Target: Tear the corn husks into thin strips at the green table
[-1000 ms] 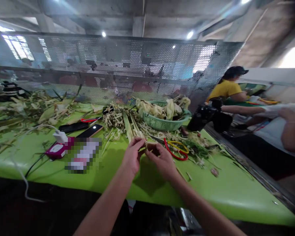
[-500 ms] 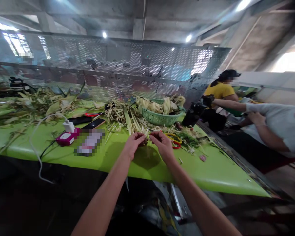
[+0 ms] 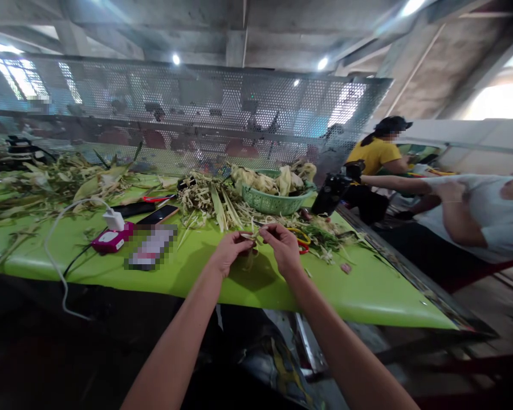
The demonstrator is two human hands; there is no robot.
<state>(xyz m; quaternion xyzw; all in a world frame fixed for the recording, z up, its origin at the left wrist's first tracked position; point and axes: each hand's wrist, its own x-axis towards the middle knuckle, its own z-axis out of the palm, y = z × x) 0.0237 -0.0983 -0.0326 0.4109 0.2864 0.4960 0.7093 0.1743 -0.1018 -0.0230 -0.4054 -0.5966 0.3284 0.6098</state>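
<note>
My left hand (image 3: 231,250) and my right hand (image 3: 282,245) are close together above the front part of the green table (image 3: 154,282). Between their pinched fingertips is a small piece of pale, dry plant strips (image 3: 255,236), with thin ends hanging below. Each hand grips one side of it. Just beyond my hands lie long pale husk strips (image 3: 222,210) and a heap of short dry bits (image 3: 200,193). A green basket (image 3: 273,202) filled with pale husks stands behind. Yellow and red scissor handles (image 3: 301,239) show right of my right hand.
On the left are a magenta power block (image 3: 111,238) with a white charger, two phones and a husk pile (image 3: 68,185). Green scraps (image 3: 325,236) lie at the right. A black bottle-like object (image 3: 328,193) is near a seated person's arm (image 3: 393,183). Perforated metal panel behind.
The view has shifted slightly, moving the table items a little left and up. My right fingertips have moved slightly up relative to the left, and the strips between them sit differently.
</note>
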